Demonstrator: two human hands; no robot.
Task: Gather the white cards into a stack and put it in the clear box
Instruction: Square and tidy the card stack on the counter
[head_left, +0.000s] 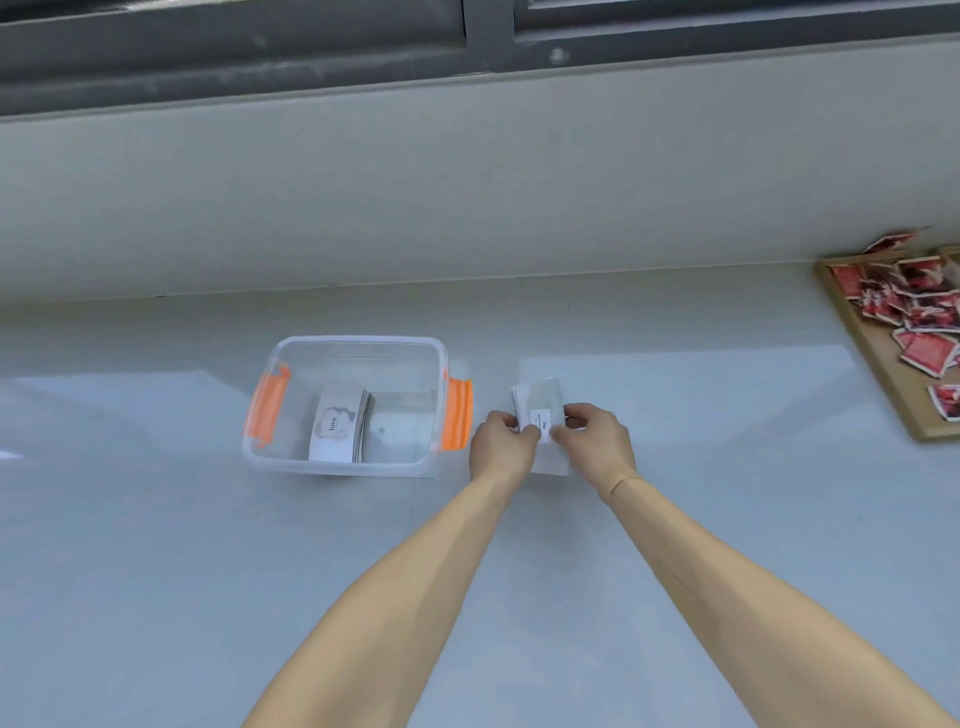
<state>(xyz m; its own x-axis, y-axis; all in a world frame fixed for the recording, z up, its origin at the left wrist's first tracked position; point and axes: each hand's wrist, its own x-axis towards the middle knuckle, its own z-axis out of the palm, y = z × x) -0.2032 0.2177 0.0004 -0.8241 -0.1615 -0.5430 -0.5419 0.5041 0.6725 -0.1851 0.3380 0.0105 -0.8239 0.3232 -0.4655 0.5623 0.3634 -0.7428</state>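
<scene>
Left hand (501, 439) and right hand (592, 434) pinching the white cards (540, 410) together, just right of the clear box (353, 345), another stack (337, 428) inside, pale counter (156, 545) beneath

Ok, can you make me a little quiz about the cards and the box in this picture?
1. True or false: the clear box already holds a stack of cards.
2. What colour are the box's latches?
3. Which hand is nearer the box: the left hand or the right hand?

Key
1. True; its top card reads "love".
2. Orange.
3. The left hand; both hands grip the white cards beside the box.
</scene>
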